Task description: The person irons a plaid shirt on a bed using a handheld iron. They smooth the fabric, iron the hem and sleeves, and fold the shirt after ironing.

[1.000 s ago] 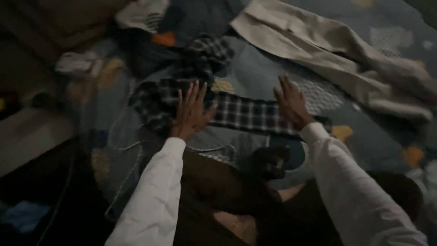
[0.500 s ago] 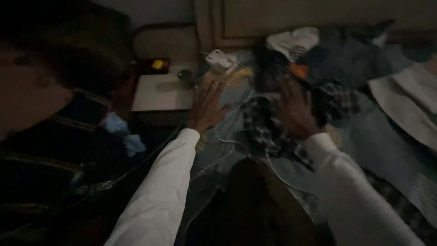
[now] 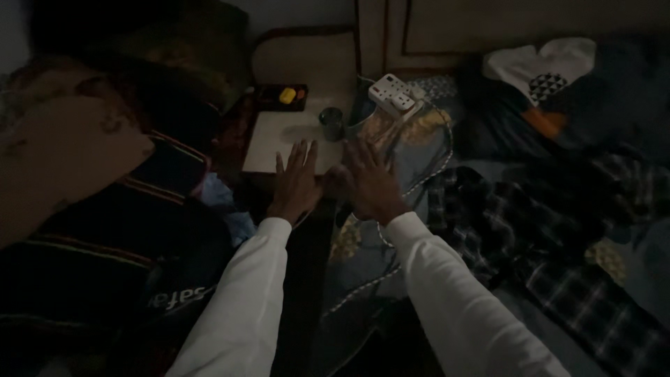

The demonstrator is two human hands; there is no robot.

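Observation:
My left hand is stretched out flat with spread fingers, over the near edge of a small white bedside table. My right hand is also open and flat, hovering at the edge of the patterned blue bed sheet. Both hands hold nothing. A white power strip with its cable lies on the bed just beyond my right hand. A small dark cup stands on the table in front of my fingers. The checked dark shirt lies crumpled to the right.
A yellow object on a dark tray sits at the table's back. Piled bags and dark striped fabric fill the left. A white patterned garment and dark clothes lie at the bed's head, against the headboard.
The view swung left from the bed toward the bedside table. Both hands left the checked shirt and moved left; the right hand now hovers near the power strip's cable.

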